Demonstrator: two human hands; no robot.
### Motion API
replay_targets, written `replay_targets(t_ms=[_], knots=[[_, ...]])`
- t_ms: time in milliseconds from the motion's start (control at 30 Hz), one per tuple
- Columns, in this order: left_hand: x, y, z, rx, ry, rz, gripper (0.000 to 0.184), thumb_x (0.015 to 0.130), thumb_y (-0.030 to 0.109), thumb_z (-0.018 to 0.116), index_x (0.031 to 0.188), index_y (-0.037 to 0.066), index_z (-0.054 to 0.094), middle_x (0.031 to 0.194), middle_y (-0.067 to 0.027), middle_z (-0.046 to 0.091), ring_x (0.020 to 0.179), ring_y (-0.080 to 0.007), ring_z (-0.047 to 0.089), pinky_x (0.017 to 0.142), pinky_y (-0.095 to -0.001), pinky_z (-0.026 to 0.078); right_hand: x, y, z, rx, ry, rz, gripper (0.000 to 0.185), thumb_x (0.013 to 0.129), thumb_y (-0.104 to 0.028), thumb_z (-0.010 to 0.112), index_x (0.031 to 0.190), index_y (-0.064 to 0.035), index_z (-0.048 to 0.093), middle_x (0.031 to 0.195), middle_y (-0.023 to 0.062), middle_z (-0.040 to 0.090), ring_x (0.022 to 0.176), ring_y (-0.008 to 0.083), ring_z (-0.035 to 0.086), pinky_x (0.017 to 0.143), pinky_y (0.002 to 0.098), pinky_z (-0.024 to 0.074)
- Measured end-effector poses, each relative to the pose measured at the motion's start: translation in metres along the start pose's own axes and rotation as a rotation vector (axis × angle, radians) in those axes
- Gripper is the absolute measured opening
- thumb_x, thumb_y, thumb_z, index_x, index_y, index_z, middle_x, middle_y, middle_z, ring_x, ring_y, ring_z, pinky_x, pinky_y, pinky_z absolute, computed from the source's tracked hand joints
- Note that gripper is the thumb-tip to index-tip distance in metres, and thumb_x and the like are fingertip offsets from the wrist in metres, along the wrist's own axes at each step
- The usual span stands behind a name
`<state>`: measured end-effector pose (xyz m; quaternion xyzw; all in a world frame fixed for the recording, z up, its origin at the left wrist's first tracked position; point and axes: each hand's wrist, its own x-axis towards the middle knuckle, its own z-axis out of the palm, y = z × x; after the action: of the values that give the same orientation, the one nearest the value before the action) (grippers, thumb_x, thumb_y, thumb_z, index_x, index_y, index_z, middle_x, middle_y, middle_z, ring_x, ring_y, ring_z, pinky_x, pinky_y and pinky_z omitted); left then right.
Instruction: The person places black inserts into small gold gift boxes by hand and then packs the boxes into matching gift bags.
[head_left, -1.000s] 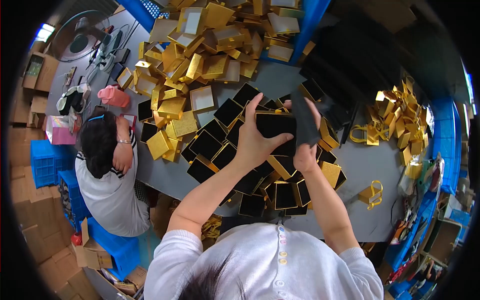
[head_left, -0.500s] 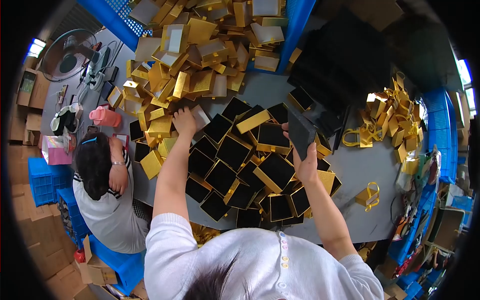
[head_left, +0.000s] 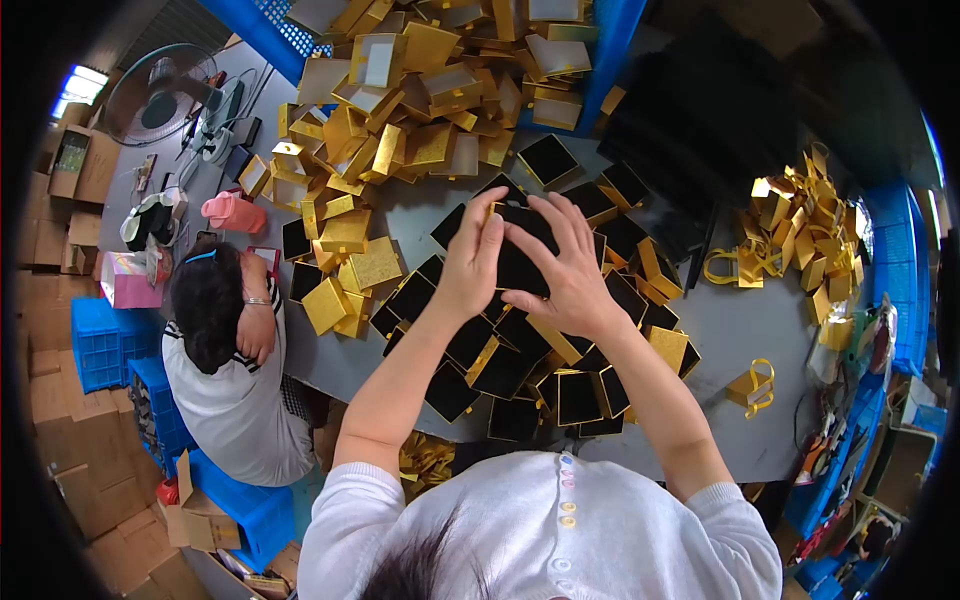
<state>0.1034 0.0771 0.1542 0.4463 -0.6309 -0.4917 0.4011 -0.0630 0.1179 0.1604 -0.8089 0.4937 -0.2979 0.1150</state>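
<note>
Both my hands are around one small gold box with a black inside point(head_left: 515, 272), above the middle of the pile. My left hand point(head_left: 472, 262) grips its left side, fingers together and pointing up. My right hand point(head_left: 572, 268) is on the right side, thumb and fingers spread across the box's edge and black face. My fingers cover much of the box. Beneath and around it lie many black-filled gold boxes point(head_left: 500, 368), tilted at various angles. To the left and behind is a heap of gold boxes with pale insides point(head_left: 375, 62).
A large black stack point(head_left: 690, 120) stands at the back right, beside gold ribboned pieces point(head_left: 790, 235). At left, a person point(head_left: 235, 400) leans on the grey table point(head_left: 740, 330), near a pink bottle point(head_left: 233, 212) and a fan point(head_left: 160, 95). Blue crates point(head_left: 100, 345) stand lower left.
My left hand has left the gold heap with a pale-lined box and moved right. My right hand has brought its dark pad left. Both now meet at one black-filled box.
</note>
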Motion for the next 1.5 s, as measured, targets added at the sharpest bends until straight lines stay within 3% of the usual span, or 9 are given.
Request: replay_targets(t_ms=[267,367,467,633,833,1033,1133,1233,1500], knots=[[-0.004,0.017,0.046,-0.333,-0.176,-0.101,0.036,0.104,0.027,0.038,0.133,0.006,0.044,0.126,-0.0043,0.051,0.117,-0.0129,0.045,0.103,-0.0274,0.032,-0.034,0.023,-0.025,0.035,-0.03,0.04,0.056,0.098,-0.04,0.036,0.144,-0.0093,0.035,0.153,0.0128,0.027,0.145,0.0337,0.014,0.117,0.0496,0.0031],[0.0,-0.001,0.047,-0.512,-0.131,-0.289,0.032,0.102,0.021,0.041,0.13,0.008,0.048,0.118,-0.0007,0.053,0.106,-0.0095,0.046,0.097,-0.023,0.032,-0.036,0.027,-0.024,0.695,0.195,0.08,0.054,0.096,-0.031,0.036,0.142,-0.0028,0.035,0.15,0.0135,0.033,0.144,0.0326,0.019,0.117,0.0455,0.0116],[0.0,-0.007,0.036,-0.406,-0.042,-0.268,0.032,0.101,0.025,0.046,0.129,0.01,0.05,0.115,-0.0004,0.053,0.104,-0.0082,0.047,0.093,-0.0217,0.034,-0.041,0.089,-0.028,0.314,0.401,0.246,0.051,0.073,0.013,0.055,0.12,-0.0046,0.054,0.129,0.0145,0.052,0.126,0.033,0.045,0.107,0.0403,0.0342],[0.0,0.0,0.022,-0.418,-0.061,-0.292,0.045,0.087,0.015,0.071,0.127,0.01,0.052,0.121,-0.0059,0.054,0.113,-0.0143,0.048,0.1,-0.029,0.038,-0.111,0.244,-0.012,-0.269,-0.014,0.914,0.082,0.068,-0.03,0.079,0.138,-0.012,0.041,0.142,0.0183,0.041,0.129,0.0371,0.041,0.108,0.0447,0.0359],[0.006,-0.01,0.016,-0.594,-0.056,-0.442,0.064,0.083,0.017,0.075,0.137,0.012,0.041,0.128,-0.0053,0.048,0.115,-0.0141,0.048,0.101,-0.0296,0.039,-0.137,0.295,-0.01,-0.23,-0.125,0.88,0.097,0.062,-0.042,0.083,0.143,-0.0243,0.034,0.13,0.021,0.05,0.118,0.0393,0.051,0.102,0.0457,0.0415],[-0.008,-0.029,-0.008,-0.122,-0.076,-0.083,0.091,0.082,0.02,0.074,0.15,0.009,0.014,0.157,-0.0134,0.006,0.139,-0.0283,0.026,0.113,-0.0448,0.027,-0.144,0.289,-0.024,-0.111,0.092,0.97,0.084,0.066,-0.028,0.079,0.14,-0.0178,0.04,0.126,0.0227,0.053,0.114,0.0358,0.054,0.098,0.0409,0.0436],[-0.014,-0.081,-0.09,0.654,0.204,0.074,0.08,0.076,0.001,0.065,0.145,0.006,0.026,0.138,-0.0187,0.044,0.131,-0.0356,0.038,0.109,-0.0425,0.035,-0.134,0.255,-0.05,0.173,0.428,1.026,0.078,0.07,-0.026,0.077,0.139,-0.0134,0.042,0.115,0.0154,0.058,0.104,0.0254,0.056,0.092,0.034,0.0447],[-0.03,-0.159,-0.15,1.288,-0.143,-0.351,0.099,0.061,-0.004,0.071,0.148,0.011,0.025,0.153,-0.0158,0.023,0.141,-0.0381,0.021,0.114,-0.0482,0.023,-0.129,0.225,-0.068,0.486,0.572,1.048,0.07,0.075,-0.018,0.075,0.138,-0.0131,0.043,0.109,0.0105,0.059,0.096,0.0191,0.058,0.083,0.0293,0.048],[-0.018,-0.185,-0.151,1.912,-0.532,-0.172,0.072,0.08,0.017,0.062,0.146,0.013,0.033,0.15,-0.0205,0.029,0.143,-0.0428,0.013,0.114,-0.05,0.018,-0.106,0.12,-0.071,1.049,0.659,0.804,0.067,0.076,-0.007,0.068,0.137,-0.0136,0.044,0.11,0.0093,0.053,0.088,0.0184,0.06,0.071,0.0301,0.0553]])
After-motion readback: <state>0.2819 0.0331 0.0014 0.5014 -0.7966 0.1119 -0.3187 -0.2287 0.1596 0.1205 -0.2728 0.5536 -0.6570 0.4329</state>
